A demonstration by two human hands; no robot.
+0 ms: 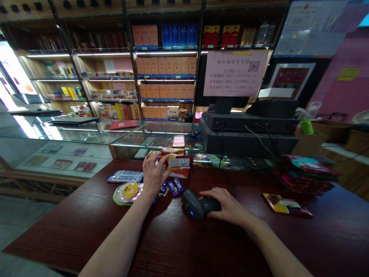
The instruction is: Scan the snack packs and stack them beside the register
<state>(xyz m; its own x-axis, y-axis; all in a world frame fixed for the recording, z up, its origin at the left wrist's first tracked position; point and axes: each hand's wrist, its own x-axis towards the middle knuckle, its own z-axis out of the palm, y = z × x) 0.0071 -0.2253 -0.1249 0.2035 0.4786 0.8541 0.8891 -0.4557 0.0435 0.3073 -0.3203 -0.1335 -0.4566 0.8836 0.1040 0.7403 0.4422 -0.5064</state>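
Left hand [155,171] at red-yellow packet [180,163], contents hidden

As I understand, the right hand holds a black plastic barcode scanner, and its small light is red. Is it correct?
The colour is wrong: the head view shows the small light as blue. The right hand does hold the black plastic barcode scanner.

My one view, head-worn, looks forward and down over the near counter [95,227], close above both forearms, and faces the shelves [165,79] farther off.
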